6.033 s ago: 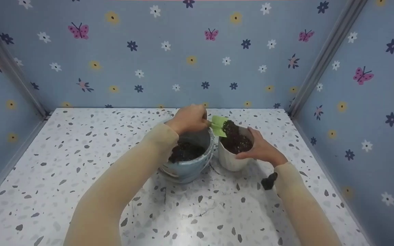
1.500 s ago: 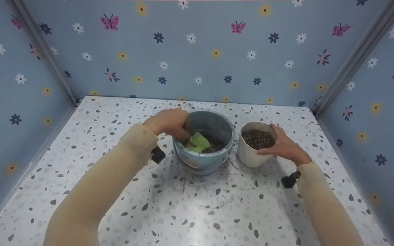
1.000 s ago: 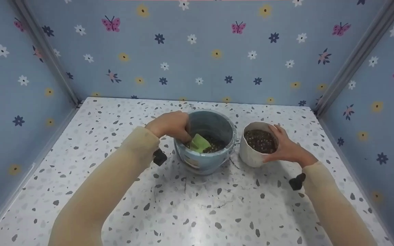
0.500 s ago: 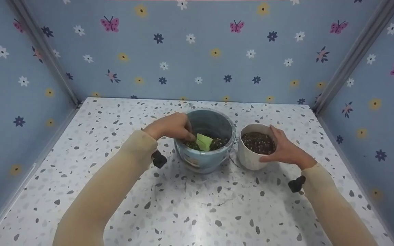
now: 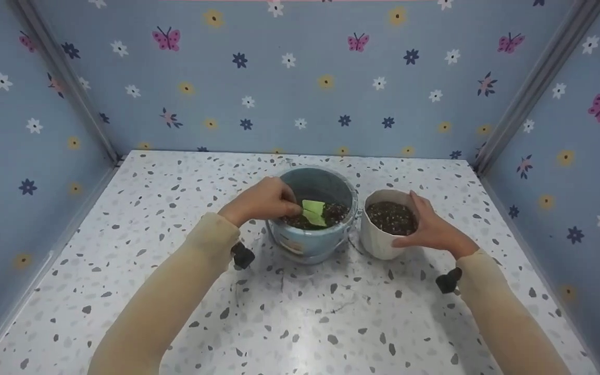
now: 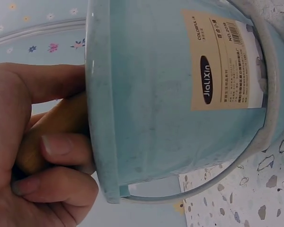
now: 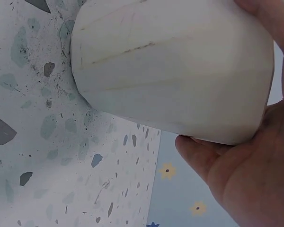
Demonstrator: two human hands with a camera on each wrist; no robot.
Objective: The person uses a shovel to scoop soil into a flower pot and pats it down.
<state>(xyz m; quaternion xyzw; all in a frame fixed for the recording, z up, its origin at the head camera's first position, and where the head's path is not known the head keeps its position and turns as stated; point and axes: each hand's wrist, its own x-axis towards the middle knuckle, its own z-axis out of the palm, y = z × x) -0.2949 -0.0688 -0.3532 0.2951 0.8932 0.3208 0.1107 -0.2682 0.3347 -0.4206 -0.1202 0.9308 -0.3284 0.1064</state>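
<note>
My left hand [image 5: 264, 200] grips the brown wooden handle [image 6: 57, 127] of a small trowel with a light green blade [image 5: 314, 212]. The blade sits inside the light blue bucket [image 5: 305, 244], against the dark soil [image 5: 335, 212] there. In the left wrist view, my curled fingers are right at the bucket's rim, and the bucket hides the blade. My right hand [image 5: 434, 229] holds the white pot [image 5: 378, 240] from its right side, thumb at the near side and fingers behind. Dark soil speckled with light grains [image 5: 391, 217] fills much of the pot, which stands on the table.
The speckled white table [image 5: 279, 323] carries both containers side by side, a narrow gap between them. Flower-patterned blue walls [image 5: 300, 78] enclose the back and sides. A grey handle [image 6: 270, 71] hangs down the bucket's front. Black wrist cameras [image 5: 448, 281] sit at both cuffs.
Six seconds ago the trowel was tipping soil over the white pot; now it is in the bucket. Over the last second its blade has shifted right and turned. The right hand keeps its hold.
</note>
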